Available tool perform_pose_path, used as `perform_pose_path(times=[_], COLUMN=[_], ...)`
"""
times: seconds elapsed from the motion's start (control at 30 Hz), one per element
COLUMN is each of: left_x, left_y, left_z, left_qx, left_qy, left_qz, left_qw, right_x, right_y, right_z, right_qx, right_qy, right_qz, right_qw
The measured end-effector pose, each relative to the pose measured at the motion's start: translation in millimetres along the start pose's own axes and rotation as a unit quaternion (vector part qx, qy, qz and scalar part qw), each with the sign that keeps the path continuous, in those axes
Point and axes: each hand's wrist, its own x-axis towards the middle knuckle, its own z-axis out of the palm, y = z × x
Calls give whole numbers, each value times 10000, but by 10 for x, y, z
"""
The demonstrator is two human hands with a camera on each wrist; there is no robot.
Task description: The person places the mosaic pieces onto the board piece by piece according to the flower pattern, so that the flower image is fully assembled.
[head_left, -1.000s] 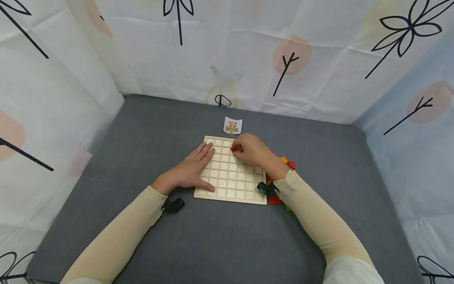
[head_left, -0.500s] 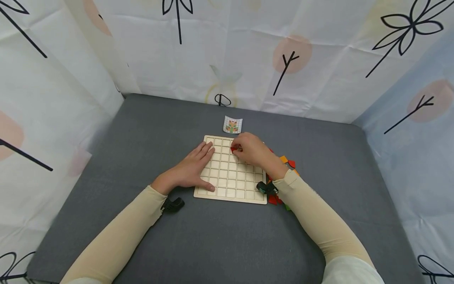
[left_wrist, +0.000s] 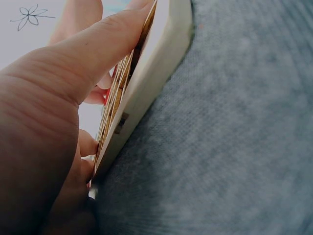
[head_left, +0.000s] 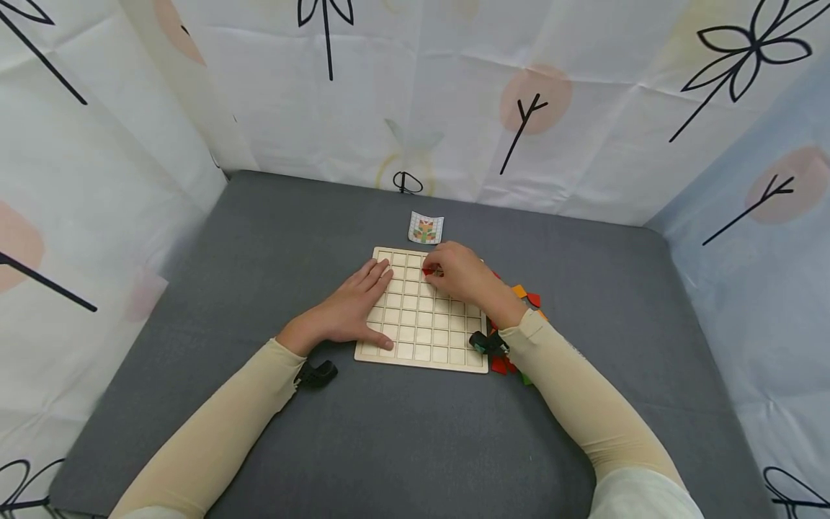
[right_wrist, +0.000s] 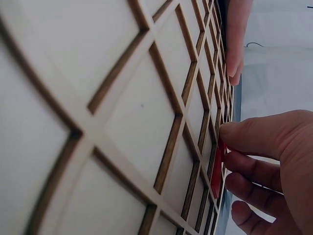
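A pale wooden grid board lies on the grey table, its square cells edged by raised strips. Across the board's left side rests my left hand, fingers spread and straight, thumb near the lower left part. My right hand is over the upper part of the board and pinches a small red tile between thumb and fingertips. In the right wrist view the red tile sits right at the grid strips under my fingertips, partly hidden by them. The left wrist view shows my thumb on the board's edge.
Beyond the board lies a small pattern card printed with a coloured figure on a grid. Several loose red, orange and green tiles lie along the board's right side, partly covered by my right forearm. A printed white cloth hangs behind the table.
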Motion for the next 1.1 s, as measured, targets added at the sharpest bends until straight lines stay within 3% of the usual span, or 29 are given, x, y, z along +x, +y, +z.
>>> perform_pose_path(times=[0.47, 1.1], left_x=[3, 5], left_y=[-2, 3], left_z=[-5, -1], left_qx=[-8, 8], left_qy=[-24, -25], left_qz=[-28, -62], left_qw=[10000, 10000], right_x=[-37, -368], right_y=[27, 254], right_z=[-17, -431], right_qx=[141, 288], right_qy=[106, 460], right_qz=[41, 702], right_qw=[9998, 9961])
